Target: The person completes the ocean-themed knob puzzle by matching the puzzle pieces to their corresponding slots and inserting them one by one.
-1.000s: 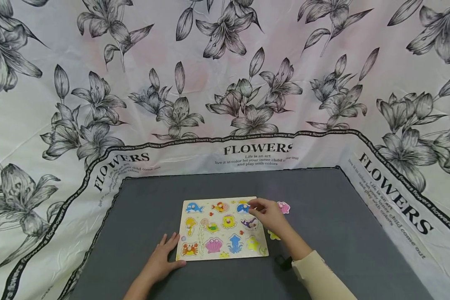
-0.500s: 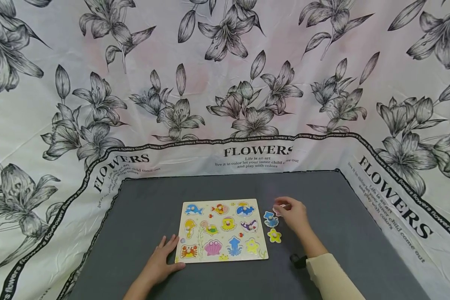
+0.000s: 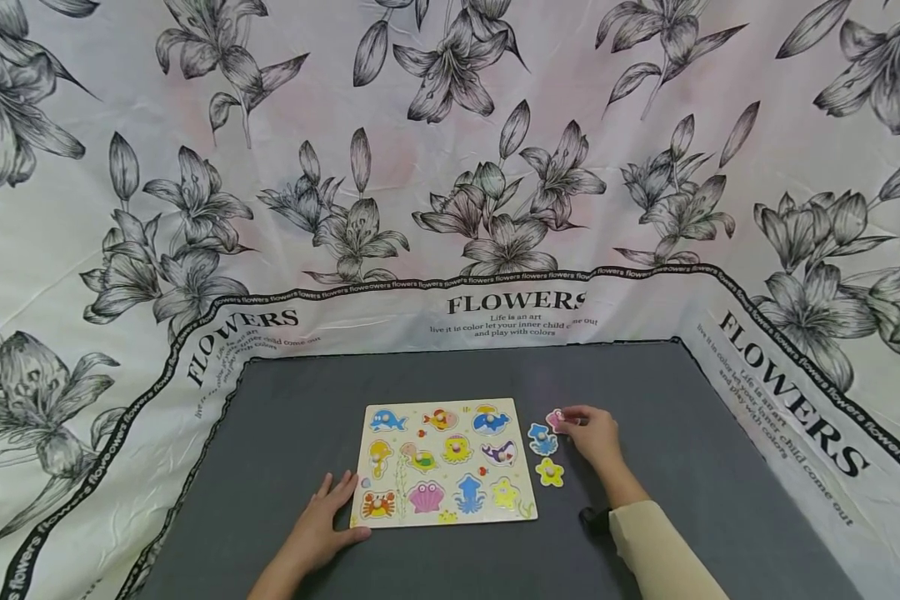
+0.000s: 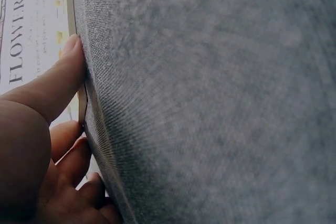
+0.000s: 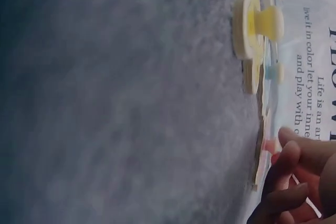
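A pale wooden puzzle board (image 3: 412, 410) with sea-animal pictures lies on the grey table. My left hand (image 3: 318, 521) rests at its lower left corner, fingers spread along the left edge and thumb at the front edge; the left wrist view shows the thumb (image 4: 73, 59) against the board's side. Right of the board, my right hand (image 3: 596, 433) pinches a pink puzzle piece (image 3: 553, 421) near its knob. Closer in, the right wrist view has the fingertips at the pink knob (image 5: 270, 146). Just below lie a blue puzzle piece (image 3: 542, 439) and a yellow star piece (image 3: 550, 472).
The grey tabletop (image 3: 645, 383) stretches around the board. Behind and at both sides hangs a white flower-printed cloth (image 3: 390, 317). A small black object (image 3: 594, 521) sits by the right wrist, next to the cream sleeve (image 3: 656, 542).
My right hand has moved right, from the board's upper right whale to the pink piece, which now sits slightly further left, closer to the blue piece. The left hand stays put.
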`<state>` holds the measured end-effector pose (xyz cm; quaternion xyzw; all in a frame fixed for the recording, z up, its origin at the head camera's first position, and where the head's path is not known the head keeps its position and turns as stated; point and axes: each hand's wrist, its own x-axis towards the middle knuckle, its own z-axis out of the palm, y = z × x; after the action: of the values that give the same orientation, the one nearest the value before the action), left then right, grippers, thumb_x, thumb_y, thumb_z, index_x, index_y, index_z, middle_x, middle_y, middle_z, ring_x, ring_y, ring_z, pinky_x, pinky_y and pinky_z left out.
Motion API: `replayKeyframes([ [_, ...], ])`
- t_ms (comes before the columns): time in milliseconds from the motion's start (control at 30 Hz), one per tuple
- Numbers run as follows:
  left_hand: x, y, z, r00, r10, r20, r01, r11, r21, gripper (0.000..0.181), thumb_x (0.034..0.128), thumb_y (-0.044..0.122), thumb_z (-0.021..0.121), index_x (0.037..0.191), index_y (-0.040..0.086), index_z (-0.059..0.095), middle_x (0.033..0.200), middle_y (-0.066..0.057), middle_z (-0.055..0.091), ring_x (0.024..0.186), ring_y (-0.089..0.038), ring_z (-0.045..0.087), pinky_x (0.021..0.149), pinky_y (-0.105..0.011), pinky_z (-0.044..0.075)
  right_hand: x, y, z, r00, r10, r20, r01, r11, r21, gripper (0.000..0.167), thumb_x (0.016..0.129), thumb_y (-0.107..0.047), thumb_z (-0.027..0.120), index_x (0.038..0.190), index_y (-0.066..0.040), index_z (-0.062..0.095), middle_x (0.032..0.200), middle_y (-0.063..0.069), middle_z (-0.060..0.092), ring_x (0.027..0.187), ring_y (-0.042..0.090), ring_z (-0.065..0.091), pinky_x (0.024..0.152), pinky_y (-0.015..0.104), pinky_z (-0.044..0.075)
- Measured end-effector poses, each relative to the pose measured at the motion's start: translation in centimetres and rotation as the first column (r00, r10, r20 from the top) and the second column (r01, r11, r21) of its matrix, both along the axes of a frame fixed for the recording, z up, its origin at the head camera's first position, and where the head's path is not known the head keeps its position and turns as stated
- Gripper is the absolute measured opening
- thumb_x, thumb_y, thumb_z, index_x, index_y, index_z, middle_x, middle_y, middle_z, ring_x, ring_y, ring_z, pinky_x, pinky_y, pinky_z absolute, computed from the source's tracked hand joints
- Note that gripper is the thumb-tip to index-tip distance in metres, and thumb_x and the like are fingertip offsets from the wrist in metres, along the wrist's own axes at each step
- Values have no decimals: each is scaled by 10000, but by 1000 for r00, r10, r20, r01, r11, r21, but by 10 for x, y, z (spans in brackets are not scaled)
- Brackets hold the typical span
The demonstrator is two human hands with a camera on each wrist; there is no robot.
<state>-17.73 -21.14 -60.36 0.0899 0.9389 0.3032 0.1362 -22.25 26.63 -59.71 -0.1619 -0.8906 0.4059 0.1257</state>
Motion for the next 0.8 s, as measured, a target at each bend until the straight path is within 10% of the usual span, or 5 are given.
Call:
replayKeyframes([
  [233,0,1,-1,1000,14,10,-14,1000,-14,1004,703,463,876,1550,159,431,1625,-113,354,1528,-463,162,1135,-749,210,-5,0,-1,999,-6,37,8,999,-49,243,883,-110,775,1111,-23,774,936,134,749,606,58,615,554,197,470],
  [567,-1,3,1,1000,14,12,-14,1000,-21,1007,697,473,876,1548,162,435,1624,-113,360,1529,-458,165,1144,-740,204,-6,-2,2,999,-23,23,22,999,24,195,912,-146,754,1077,-50,796,1077,177,758,1029,333,672,841,438,525],
  [800,0,3,0,1000,15,26,-14,1000,-19,1010,698,485,867,1549,156,433,1623,-120,358,1527,-463,162,1130,-756,202,3,-8,12,999,22,-25,-20,997,69,209,905,-179,772,1086,-78,799,1106,185,745,1008,337,672,816,473,542],
])
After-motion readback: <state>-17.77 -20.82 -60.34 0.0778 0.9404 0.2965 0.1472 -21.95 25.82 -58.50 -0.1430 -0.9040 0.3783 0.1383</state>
